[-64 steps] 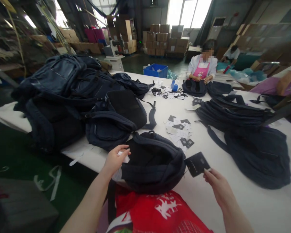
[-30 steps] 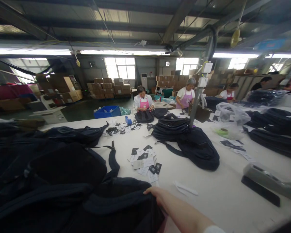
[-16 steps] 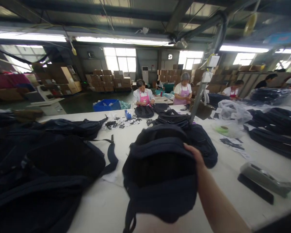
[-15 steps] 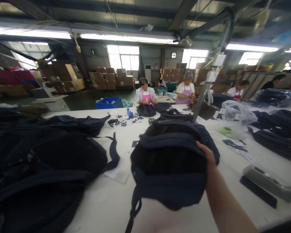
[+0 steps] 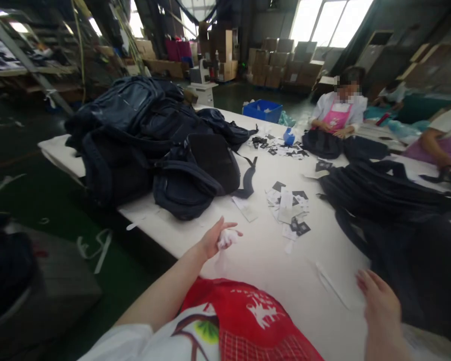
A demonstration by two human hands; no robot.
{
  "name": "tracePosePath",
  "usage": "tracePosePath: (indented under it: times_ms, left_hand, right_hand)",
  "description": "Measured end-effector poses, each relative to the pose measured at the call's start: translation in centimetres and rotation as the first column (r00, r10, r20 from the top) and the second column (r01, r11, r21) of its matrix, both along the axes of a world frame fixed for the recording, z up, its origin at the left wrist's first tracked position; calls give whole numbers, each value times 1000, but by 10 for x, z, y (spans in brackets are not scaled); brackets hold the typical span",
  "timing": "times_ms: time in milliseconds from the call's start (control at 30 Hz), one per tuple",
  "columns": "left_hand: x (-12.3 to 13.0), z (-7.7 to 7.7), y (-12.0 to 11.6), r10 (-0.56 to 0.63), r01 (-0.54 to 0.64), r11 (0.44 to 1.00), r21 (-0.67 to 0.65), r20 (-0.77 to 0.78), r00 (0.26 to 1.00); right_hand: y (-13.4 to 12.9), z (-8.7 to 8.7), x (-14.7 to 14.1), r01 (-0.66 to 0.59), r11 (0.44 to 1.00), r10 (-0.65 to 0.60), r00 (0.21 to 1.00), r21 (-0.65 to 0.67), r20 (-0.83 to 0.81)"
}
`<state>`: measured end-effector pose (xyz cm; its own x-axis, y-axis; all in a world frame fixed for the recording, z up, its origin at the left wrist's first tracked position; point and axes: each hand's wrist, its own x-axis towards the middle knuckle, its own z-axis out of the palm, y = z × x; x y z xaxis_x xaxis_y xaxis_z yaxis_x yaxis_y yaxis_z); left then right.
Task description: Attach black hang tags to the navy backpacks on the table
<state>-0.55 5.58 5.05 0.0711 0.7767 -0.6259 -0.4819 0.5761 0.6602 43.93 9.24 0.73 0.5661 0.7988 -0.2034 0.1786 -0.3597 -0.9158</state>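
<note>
My left hand [image 5: 217, 239] is closed around a crumpled piece of white paper or thin wrapping [image 5: 227, 238] above the table's near edge. At the right, my right hand [image 5: 379, 297] has its fingers curled together; whether something small is between them is hidden. Beside that hand lies a dark backpack [image 5: 409, 240] with straps spread on the white table [image 5: 270, 273]. A thin white strip [image 5: 331, 285] shows to the left of my right hand, apart from its fingers. Loose tags and cards [image 5: 288, 208] are scattered ahead, between my hands.
A heap of dark backpacks [image 5: 135, 120] covers the table's left part. Farther back are more tags [image 5: 274, 145], a blue tape dispenser [image 5: 288, 136] and a blue bin [image 5: 263, 110]. A co-worker in a pink apron [image 5: 338, 118] handles a dark bag across the table.
The view has swung left and down. My right hand has let go of the backpack it was gripping. My left hand is now in view with the crumpled white piece.
</note>
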Motion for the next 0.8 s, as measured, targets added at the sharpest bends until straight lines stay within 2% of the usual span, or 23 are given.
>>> tracePosePath:
  times_ms: [33, 67, 100, 133, 167, 200, 233, 267, 300, 333, 400, 533, 600, 667, 700, 800]
  left_hand:
    - [5, 2, 3, -19, 18, 1000, 13, 58, 998]
    - [9, 3, 5, -45, 42, 999, 27, 94, 995]
    - [14, 3, 5, -74, 69, 997, 43, 114, 991]
    - [18, 3, 3, -101, 94, 994, 61, 123, 987]
    - [22, 3, 1, -123, 113, 990, 81, 123, 985]
    - [26, 2, -2, -142, 131, 986, 101, 110, 984]
    - [29, 1, -6, -163, 153, 981, 119, 83, 983]
    - [32, 0, -10, -189, 182, 974, 136, 39, 981]
    - [33, -1, -14, -217, 218, 964, 149, -20, 976]
    - [34, -1, -18, -242, 253, 955, 156, -85, 966]
    - [32, -3, -25, -267, 297, 943, 147, -191, 944]
    - [21, -7, -38, -265, 291, 952, 97, -219, 939]
    - [14, -10, -42, -261, 283, 957, 63, -234, 937]
    - [7, -16, -45, -252, 268, 963, 29, -265, 931]
    - [4, -20, -46, -241, 253, 967, 10, -274, 931]
    - [-1, -33, -51, -158, 147, 987, -61, -271, 949]
  right_hand:
    - [2, -5, -31, -95, 995, 94, 995, -41, -22]
    - [2, -6, -62, -248, 966, 242, 967, -70, -81]
    - [2, -4, -93, -453, 887, 444, 890, -90, -105]
    - [1, 1, -123, -607, 791, 597, 792, -70, -125]
    - [-1, 8, -150, -746, 666, 737, 662, -23, -136]
    - [-4, 15, -175, -855, 518, 848, 513, 4, -131]
    - [-7, 22, -196, -911, 412, 905, 407, 19, -122]
    - [-9, 27, -213, -941, 339, 936, 334, 23, -114]
    - [-11, 31, -226, -952, 306, 947, 302, 21, -106]
    - [-12, 32, -235, -949, 314, 945, 310, 22, -101]
    - [-10, 32, -241, -917, 396, 914, 389, 46, -119]
    - [2, 23, -230, -786, 607, 776, 553, 120, -304]
    - [7, 18, -223, -651, 744, 638, 626, 149, -449]
    - [13, 13, -216, -498, 853, 494, 671, 156, -553]
    - [18, 11, -212, -438, 886, 438, 684, 153, -583]
    - [36, 11, -196, -318, 937, 336, 705, 146, -625]
